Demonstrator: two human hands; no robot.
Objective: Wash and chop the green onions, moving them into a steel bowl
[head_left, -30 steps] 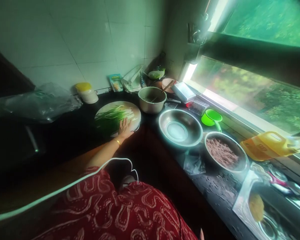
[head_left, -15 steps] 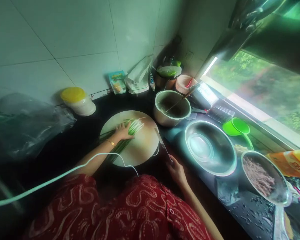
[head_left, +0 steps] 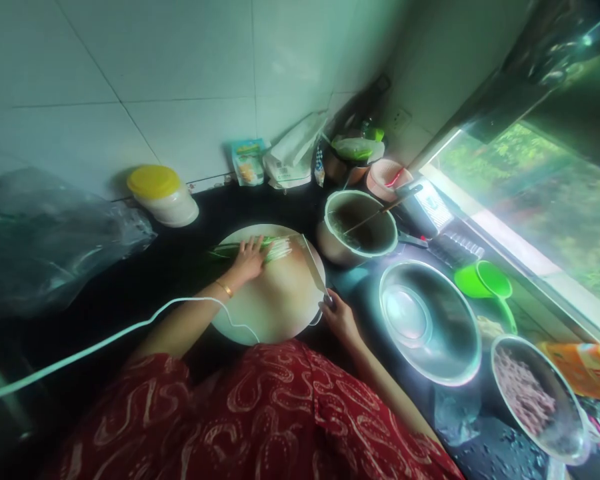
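A round pale cutting board (head_left: 275,307) lies on the dark counter in front of me. A bunch of green onions (head_left: 278,249) lies across its far side, white ends to the right. My left hand (head_left: 251,258) presses down on the bunch; a gold bangle is on that wrist. My right hand (head_left: 338,316) grips the handle of a knife (head_left: 313,265) at the board's right edge. The blade reaches toward the white ends of the onions.
Right of the board stand a metal pot (head_left: 359,227) with a utensil in it, a large steel basin (head_left: 429,320), a green cup (head_left: 484,281) and a bowl of minced meat (head_left: 535,394). A yellow-lidded container (head_left: 163,194), packets (head_left: 273,160) and a plastic bag (head_left: 50,230) line the tiled wall.
My left hand gathered the green onions and turned them across the board's far side. My right hand came into view holding the knife and brought the blade to the white ends.
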